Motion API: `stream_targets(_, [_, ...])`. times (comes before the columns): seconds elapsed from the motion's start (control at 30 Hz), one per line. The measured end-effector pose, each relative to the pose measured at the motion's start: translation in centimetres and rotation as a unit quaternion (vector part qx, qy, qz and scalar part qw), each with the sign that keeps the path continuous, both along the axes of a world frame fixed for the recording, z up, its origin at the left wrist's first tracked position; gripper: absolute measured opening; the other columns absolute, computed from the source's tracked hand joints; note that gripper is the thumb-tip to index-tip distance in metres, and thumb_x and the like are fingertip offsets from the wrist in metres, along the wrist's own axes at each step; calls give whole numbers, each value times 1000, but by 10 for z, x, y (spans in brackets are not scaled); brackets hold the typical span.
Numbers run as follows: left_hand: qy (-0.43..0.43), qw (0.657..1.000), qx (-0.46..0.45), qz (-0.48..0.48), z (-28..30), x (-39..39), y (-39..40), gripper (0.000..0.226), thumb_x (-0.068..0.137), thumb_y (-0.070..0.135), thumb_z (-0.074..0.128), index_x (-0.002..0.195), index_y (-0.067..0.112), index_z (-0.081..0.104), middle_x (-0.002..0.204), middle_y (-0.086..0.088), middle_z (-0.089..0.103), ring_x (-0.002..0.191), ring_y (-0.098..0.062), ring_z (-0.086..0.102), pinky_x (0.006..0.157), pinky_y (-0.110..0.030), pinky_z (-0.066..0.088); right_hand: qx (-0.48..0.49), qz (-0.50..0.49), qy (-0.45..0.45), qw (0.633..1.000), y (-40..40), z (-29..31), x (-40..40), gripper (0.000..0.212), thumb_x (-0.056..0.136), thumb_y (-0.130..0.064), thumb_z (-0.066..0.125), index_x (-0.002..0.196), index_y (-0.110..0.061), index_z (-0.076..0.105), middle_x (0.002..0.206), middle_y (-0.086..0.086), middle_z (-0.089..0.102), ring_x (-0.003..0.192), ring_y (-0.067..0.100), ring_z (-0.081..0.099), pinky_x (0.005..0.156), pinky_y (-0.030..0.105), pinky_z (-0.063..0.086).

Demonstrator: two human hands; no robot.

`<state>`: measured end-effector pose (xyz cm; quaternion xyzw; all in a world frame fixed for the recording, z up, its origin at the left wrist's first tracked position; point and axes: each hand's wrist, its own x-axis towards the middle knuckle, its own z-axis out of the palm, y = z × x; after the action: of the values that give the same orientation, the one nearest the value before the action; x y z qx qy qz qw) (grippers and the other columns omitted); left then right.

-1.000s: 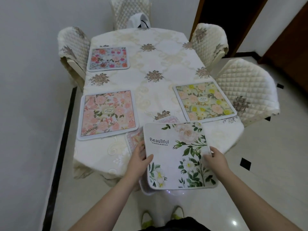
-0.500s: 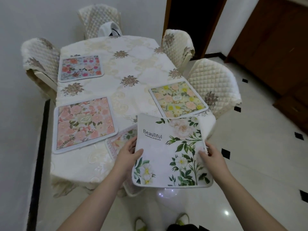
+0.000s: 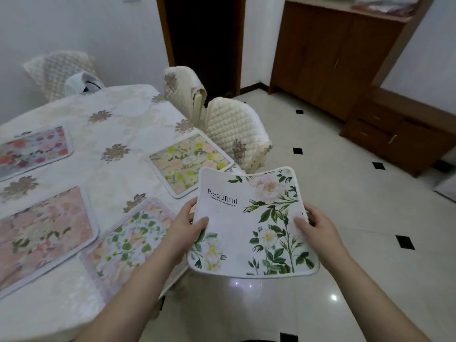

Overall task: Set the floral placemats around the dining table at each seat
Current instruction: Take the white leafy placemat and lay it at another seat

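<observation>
- Bench (image 3: 118, 134) on the L w/ 4 mats lying flat: red mat (image 3: 32, 150), pink mat (image 3: 42, 230), green-leaf mat (image 3: 133, 239), yellow mat (image 3: 190, 161).
- L hand (image 3: 183, 227) grips white mat (image 3: 249, 225) on its L edge, thumb on top.
- White mat is up in the air, off the bench corner, over the floor (image 3: 345, 193).
- R hand (image 3: 314, 227) grips its R edge.
- 2 chairs (image 3: 234, 127) stand beside the bench.

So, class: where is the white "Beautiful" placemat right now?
The white "Beautiful" placemat is held off the table's near right corner, between the left hand and right hand.
</observation>
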<state>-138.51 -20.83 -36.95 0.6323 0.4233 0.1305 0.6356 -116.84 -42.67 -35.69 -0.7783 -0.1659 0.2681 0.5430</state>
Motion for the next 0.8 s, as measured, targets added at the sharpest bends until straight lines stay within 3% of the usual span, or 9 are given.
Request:
stream_targets(0.1, [0, 999, 36, -34, 11, 51, -27, 50, 94, 19, 56, 138, 40, 43, 110, 2, 74, 86, -24, 75, 82, -54, 57, 4, 6, -1, 1000, -43, 12, 39, 31, 95, -13, 57, 123, -27, 57, 102, -10, 71, 78, 9, 73, 61, 28, 59])
stream_targets(0.23, [-5, 996, 65, -58, 29, 113, -58, 45, 97, 19, 55, 133, 44, 45, 105, 5, 75, 84, -24, 75, 82, -54, 57, 18, -1, -5, 1000, -95, 28, 90, 34, 95, -15, 58, 122, -36, 55, 105, -8, 72, 82, 13, 73, 69, 41, 61])
stream_targets(0.4, [-31, 995, 62, -69, 51, 169, -89, 44, 98, 18, 55, 133, 44, 47, 102, 2, 76, 82, -29, 75, 78, -54, 58, 32, -26, -12, 999, -136, 43, 135, 40, 95, -14, 58, 118, -46, 54, 105, -10, 73, 85, 13, 73, 72, 45, 60])
stream_targets(0.5, [-34, 996, 59, -61, 58, 195, -98, 43, 98, 16, 56, 131, 42, 49, 100, 0, 77, 81, -30, 75, 78, -53, 58, 34, -31, -7, 999, -145, 47, 156, 39, 95, -15, 58, 123, -42, 53, 107, -10, 72, 85, 13, 73, 72, 45, 61])
stream_targets(0.67, [-31, 997, 41, -55, 55, 236, -87, 45, 92, 17, 61, 130, 39, 52, 95, -7, 77, 80, -35, 75, 79, -58, 57, 35, -50, -11, 998, -137, 51, 192, 40, 95, -11, 58, 114, -46, 54, 103, -10, 73, 84, 13, 74, 73, 46, 60])
stream_targets(0.8, [-42, 998, 29, -40, 55, 275, -64, 40, 95, 7, 58, 116, 42, 57, 86, -4, 78, 77, -32, 75, 76, -52, 58, 25, -49, -21, 998, -115, 54, 226, 40, 95, -11, 58, 114, -46, 54, 102, -11, 74, 83, 14, 74, 72, 44, 61])
